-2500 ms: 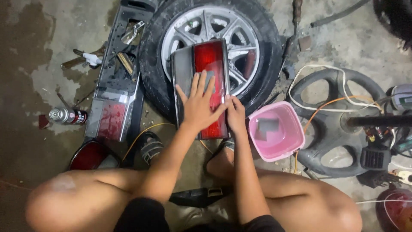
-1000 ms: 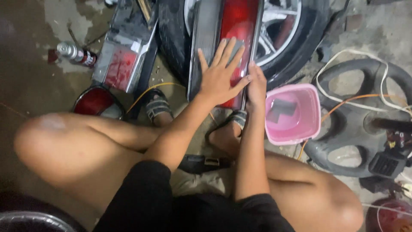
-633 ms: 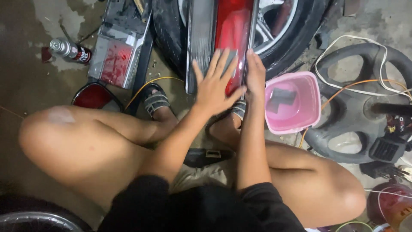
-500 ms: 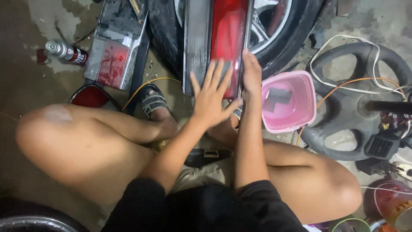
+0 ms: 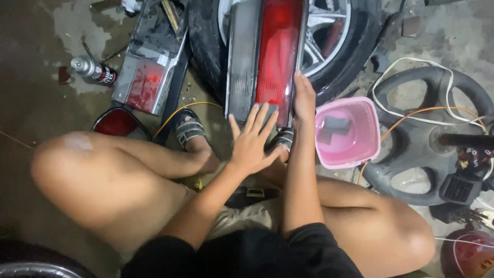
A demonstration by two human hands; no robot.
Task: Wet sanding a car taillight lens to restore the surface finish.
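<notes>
Left hand [image 5: 252, 141] slid down to tail light [image 5: 267, 56] near end, fingers spread flat, right hand [image 5: 303, 98] gripping its right edge, one lamp lengthwise pointing away over wheel [image 5: 329, 46], one pink tub [image 5: 347, 131] right of it

Left hand [image 5: 253, 140] lies flat, fingers spread toward twelve o'clock; right hand [image 5: 303, 100] stands on edge at one o'clock of it, fingers straight and together

At my three o'clock I see a pink tub [image 5: 346, 135] on the floor, dark blocks lying inside it. Further right lies a steering wheel [image 5: 411, 170] draped with orange and white wires. At ten o'clock a spray can [image 5: 93, 71] rests on its side beside a second lamp unit [image 5: 146, 80].
</notes>
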